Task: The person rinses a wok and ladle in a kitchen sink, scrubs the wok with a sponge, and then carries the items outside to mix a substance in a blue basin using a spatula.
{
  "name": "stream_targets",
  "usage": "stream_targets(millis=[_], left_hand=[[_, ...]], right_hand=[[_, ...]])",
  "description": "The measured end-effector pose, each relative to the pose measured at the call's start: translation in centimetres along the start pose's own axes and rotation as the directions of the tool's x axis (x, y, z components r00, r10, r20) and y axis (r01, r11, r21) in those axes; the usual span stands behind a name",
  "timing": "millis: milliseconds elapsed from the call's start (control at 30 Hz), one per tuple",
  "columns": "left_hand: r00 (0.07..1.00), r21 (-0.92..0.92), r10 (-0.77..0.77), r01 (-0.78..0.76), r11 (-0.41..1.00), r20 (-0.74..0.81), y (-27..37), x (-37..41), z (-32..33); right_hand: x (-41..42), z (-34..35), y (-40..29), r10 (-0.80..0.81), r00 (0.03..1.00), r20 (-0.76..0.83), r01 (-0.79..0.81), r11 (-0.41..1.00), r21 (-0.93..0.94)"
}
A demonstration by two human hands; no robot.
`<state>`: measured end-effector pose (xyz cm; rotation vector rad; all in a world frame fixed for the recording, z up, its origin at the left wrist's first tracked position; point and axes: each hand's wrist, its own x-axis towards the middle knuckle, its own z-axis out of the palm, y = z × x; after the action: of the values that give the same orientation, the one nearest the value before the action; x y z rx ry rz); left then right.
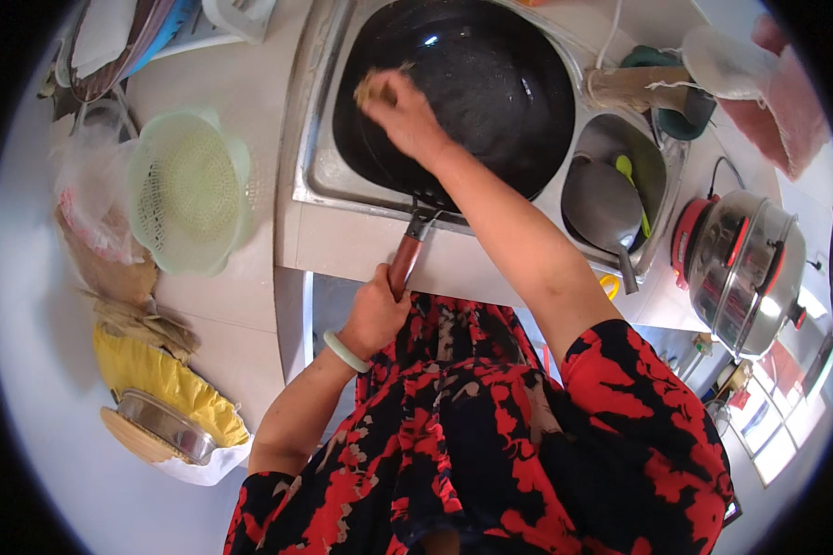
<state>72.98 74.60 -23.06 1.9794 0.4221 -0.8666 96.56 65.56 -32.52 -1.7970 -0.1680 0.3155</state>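
Observation:
A large black wok (486, 90) lies in the steel sink (321, 166), its inside wet and shiny. Its brown wooden handle (406, 257) points towards me over the counter's front edge, and my left hand (375, 316) is closed round the end of it. My right hand (406, 114) is over the left part of the wok, slightly blurred. Between its fingers is a tan, fibrous scrubbing pad (373, 89), partly covered by them; whether the pad touches the wok wall is hard to tell.
Right of the wok, a smaller basin holds a grey metal ladle-like pan (604, 205) and a green spoon (632, 184). Beyond stands a steel steamer pot (746, 274) on a red base. A pale green colander (191, 191) sits on the left counter, near plastic bags (97, 187).

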Motion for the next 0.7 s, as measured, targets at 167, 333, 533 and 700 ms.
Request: stream_targets(millis=[167, 333, 533, 700], left_hand=[[1.000, -0.030, -0.008, 0.008, 1.000, 0.020, 0.5, -0.1, -0.4], [0.999, -0.015, 0.042, -0.041, 0.999, 0.002, 0.2, 0.0, -0.1], [0.999, -0.015, 0.048, -0.048, 0.999, 0.006, 0.4, 0.0, -0.3], [0.999, -0.008, 0.034, -0.034, 0.999, 0.018, 0.6, -0.3, -0.5]], right_hand=[[-8.0, -6.0, 0.3, 0.143, 0.911, 0.388, -0.008, 0.945, -0.328], [-8.8, -14.8, -1.1, 0.401, 0.768, 0.500, 0.262, 0.516, -0.816], [-5.3, -20.0, -1.7, 0.386, 0.846, 0.368, 0.351, 0.117, -0.929], [-7.0, -18.6, -2.0, 0.231, 0.872, 0.431, 0.247, 0.552, -0.797]])
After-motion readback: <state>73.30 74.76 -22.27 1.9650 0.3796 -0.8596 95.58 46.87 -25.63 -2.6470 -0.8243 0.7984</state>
